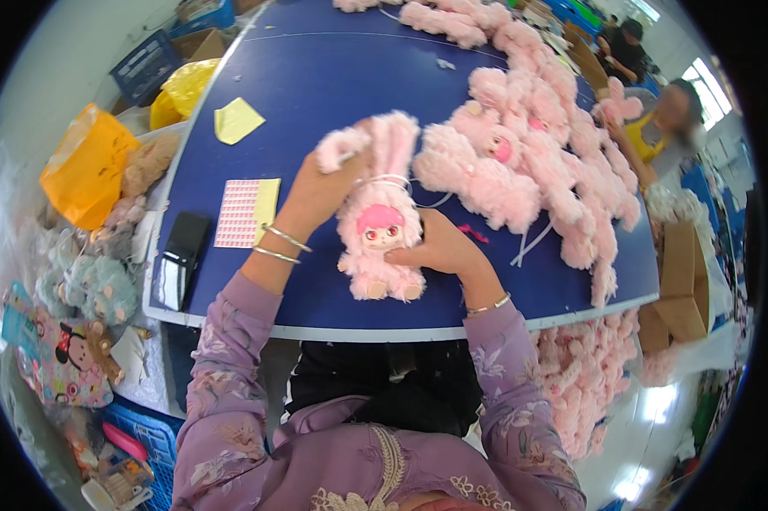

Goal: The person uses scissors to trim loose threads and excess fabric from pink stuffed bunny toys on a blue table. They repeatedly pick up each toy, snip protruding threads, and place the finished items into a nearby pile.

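A pink plush bunny doll [369, 266] with a pink fringe and a small face stands upright near the front edge of the blue table [333, 85]. My left hand [326, 189] is closed around one of its long ears, whose fluffy end bends over to the left. The other ear points straight up. A thin white tie [385, 180] circles the base of the ears, and a loose end curves off to the right. Gripping the doll's body from the right is my right hand [446, 244], its thumb across the chest just under the chin.
Pink plush dolls [520, 145] lie heaped on the right. A sticker sheet [237, 211], a yellow paper [237, 121] and a black phone [182, 255] lie on the left. White ties [530, 245] rest by the heap. A co-worker [656, 128] sits at the right; a cardboard box [680, 277] stands nearby.
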`<action>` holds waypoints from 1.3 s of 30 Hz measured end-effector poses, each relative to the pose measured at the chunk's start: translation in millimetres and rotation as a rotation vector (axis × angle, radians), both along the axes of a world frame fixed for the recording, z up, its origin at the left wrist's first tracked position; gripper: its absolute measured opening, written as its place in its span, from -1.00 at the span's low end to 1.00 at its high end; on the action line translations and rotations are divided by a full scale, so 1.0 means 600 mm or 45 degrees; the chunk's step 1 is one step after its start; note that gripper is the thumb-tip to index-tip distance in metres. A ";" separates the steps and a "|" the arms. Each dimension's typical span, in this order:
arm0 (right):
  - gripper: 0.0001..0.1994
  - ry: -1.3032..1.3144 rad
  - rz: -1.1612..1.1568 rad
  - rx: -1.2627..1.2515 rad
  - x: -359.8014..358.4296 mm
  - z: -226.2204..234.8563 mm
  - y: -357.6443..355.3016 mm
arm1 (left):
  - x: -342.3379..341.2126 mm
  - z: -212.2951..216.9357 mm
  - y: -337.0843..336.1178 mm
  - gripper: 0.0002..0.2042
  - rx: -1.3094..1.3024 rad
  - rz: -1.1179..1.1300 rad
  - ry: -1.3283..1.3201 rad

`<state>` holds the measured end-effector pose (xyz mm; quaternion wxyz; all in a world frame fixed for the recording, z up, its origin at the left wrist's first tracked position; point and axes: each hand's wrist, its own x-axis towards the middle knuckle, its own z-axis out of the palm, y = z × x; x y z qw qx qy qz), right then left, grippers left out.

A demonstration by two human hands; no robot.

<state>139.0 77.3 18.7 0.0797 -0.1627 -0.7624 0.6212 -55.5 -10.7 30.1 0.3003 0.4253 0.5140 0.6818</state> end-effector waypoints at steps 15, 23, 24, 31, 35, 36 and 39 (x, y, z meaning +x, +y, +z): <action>-0.34 -0.066 -0.742 1.129 0.147 0.060 0.142 | 0.022 -0.051 0.003 -0.61 -0.356 -0.251 -0.110; -0.39 -0.681 -0.669 1.214 0.099 0.073 0.135 | 0.040 -0.060 0.003 -0.75 -0.395 -0.339 -0.044; -0.39 -0.742 -0.644 1.194 0.094 0.077 0.131 | 0.044 -0.062 0.004 -0.76 -0.403 -0.359 -0.038; -0.35 -0.728 -0.416 1.296 0.057 0.073 0.142 | 0.054 -0.063 0.001 -0.75 -0.425 -0.454 0.010; -0.46 0.016 -0.293 0.255 0.048 0.069 0.138 | 0.073 -0.053 -0.004 -0.62 -0.332 -0.381 -0.108; -0.46 0.089 -0.288 0.070 0.036 0.063 0.119 | 0.074 -0.044 -0.006 -0.50 -0.304 -0.425 -0.203; -0.60 0.020 -0.266 -0.228 -0.008 0.034 0.087 | 0.060 -0.074 -0.002 -0.50 -0.254 -0.403 -0.236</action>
